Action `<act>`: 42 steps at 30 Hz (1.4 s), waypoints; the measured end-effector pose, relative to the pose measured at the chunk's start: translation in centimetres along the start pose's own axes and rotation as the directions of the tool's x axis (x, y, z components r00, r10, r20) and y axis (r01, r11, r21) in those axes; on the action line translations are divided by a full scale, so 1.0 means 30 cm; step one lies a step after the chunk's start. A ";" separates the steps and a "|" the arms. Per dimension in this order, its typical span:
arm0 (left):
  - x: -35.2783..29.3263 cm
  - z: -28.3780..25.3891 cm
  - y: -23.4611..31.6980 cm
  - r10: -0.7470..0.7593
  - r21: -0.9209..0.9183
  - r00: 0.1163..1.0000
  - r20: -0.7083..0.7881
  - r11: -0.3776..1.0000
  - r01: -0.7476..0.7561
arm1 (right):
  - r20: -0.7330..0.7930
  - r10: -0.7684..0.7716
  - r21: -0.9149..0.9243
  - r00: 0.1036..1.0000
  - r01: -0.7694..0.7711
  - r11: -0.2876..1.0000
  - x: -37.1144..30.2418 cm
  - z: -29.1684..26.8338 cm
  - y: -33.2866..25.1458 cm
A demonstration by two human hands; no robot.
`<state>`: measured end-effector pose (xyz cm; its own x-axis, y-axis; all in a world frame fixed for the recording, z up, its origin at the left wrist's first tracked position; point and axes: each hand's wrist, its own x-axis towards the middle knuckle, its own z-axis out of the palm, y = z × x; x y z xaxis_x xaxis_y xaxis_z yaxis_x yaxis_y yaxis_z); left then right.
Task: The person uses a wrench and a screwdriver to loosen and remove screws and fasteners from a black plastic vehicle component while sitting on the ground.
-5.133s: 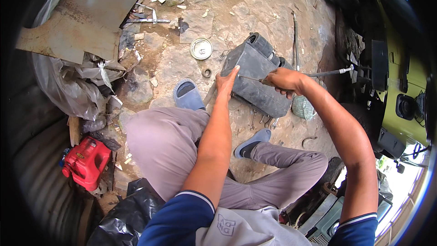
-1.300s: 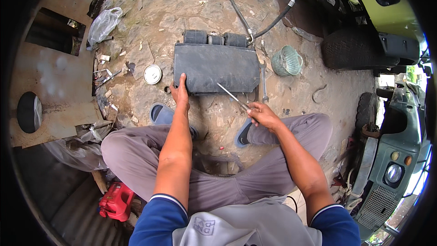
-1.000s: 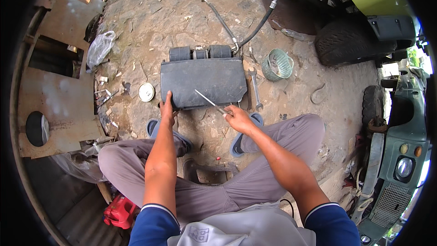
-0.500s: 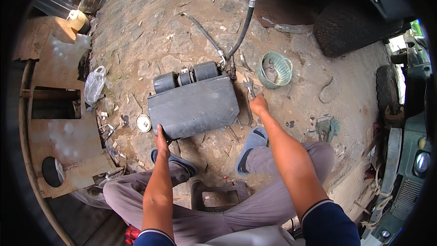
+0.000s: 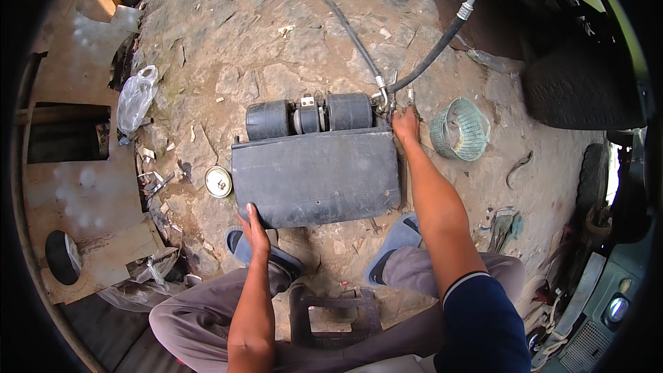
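A black car blower unit (image 5: 314, 178) with a flat casing and two round fan drums lies on the ground before me. My left hand (image 5: 255, 231) grips its near left corner, thumb on top; the other fingers are partly hidden under the edge. At the unit's far right corner, my right hand (image 5: 406, 126) is closed beside the metal fittings. The open-end wrench seen in it earlier is now almost wholly hidden by the hand. Two black hoses run out from those fittings, a thick one (image 5: 440, 48) with a metal end and a thinner one (image 5: 351, 36).
A green woven basket (image 5: 461, 130) stands right of my hand. A round tin lid (image 5: 218, 182) lies left of the unit. Rusty sheet metal (image 5: 90, 197) and a plastic bag (image 5: 137, 97) are at the left. A tyre (image 5: 577, 93) lies at the far right; a low stool (image 5: 335, 337) is beneath me.
My right hand has moved forward with the wrench to the fittings at the unit's far right corner. My left hand stays at the near left corner. The view has shifted.
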<state>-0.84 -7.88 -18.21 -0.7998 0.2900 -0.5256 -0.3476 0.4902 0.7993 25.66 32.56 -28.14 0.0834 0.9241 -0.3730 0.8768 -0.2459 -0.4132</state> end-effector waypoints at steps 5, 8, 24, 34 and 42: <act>0.002 -0.050 -0.040 0.011 0.050 0.999 -0.039 0.999 -0.009 | 0.141 0.068 -0.061 0.988 -0.060 0.996 0.050 0.087 -0.114; 0.007 -0.064 -0.042 -0.029 0.067 0.999 -0.017 0.997 0.030 | 0.112 -0.023 -0.134 0.993 0.038 0.990 0.021 0.115 -0.122; 0.042 -0.067 -0.045 -0.127 -0.213 0.976 0.176 0.963 0.164 | 0.448 -0.028 -0.086 0.894 0.074 0.994 -0.617 -0.737 -0.231; 0.006 -0.079 0.030 -0.157 -0.166 0.982 0.109 0.971 0.174 | -0.225 -0.866 0.136 0.446 0.895 0.425 -1.082 -0.538 -0.726; 0.059 -0.048 -0.056 -0.174 -0.515 0.964 0.203 0.818 0.256 | 0.778 -0.346 -0.130 0.525 0.673 0.728 -1.288 -0.353 -0.853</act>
<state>-2.38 -9.36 -20.06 -0.6106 0.3614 -0.7047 -0.7415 0.0516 0.6690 5.03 6.24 5.63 -0.6276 0.3426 -0.6991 0.7565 0.4806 -0.4436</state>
